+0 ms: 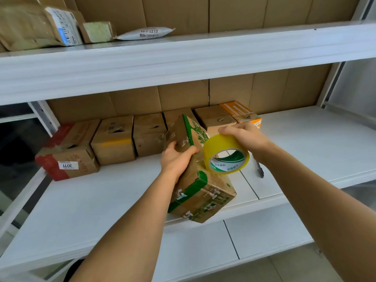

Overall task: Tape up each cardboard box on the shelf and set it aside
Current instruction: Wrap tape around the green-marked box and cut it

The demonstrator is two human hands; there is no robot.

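My left hand [176, 159] grips the green-printed brown cardboard box [195, 171], fingers curled over its upper edge. The box sits tilted at the front of the white metal shelf [101, 200], one lower corner poking past the lip. Long axis runs from far-left to near-right, pointing roughly toward me.

My right hand [243, 137] clamps the yellow roll of packing tape [225, 154] from above, the roll touching the box's right face (tape seemingly mid-run there; I cannot see the free end).

Judgement: box looks stiff, fairly light, worn at corners. Glossy taped faces may slip, so hold across an edge, palm on the flat.

Row of brown cardboard boxes [130, 135] stands behind, near the back wall.
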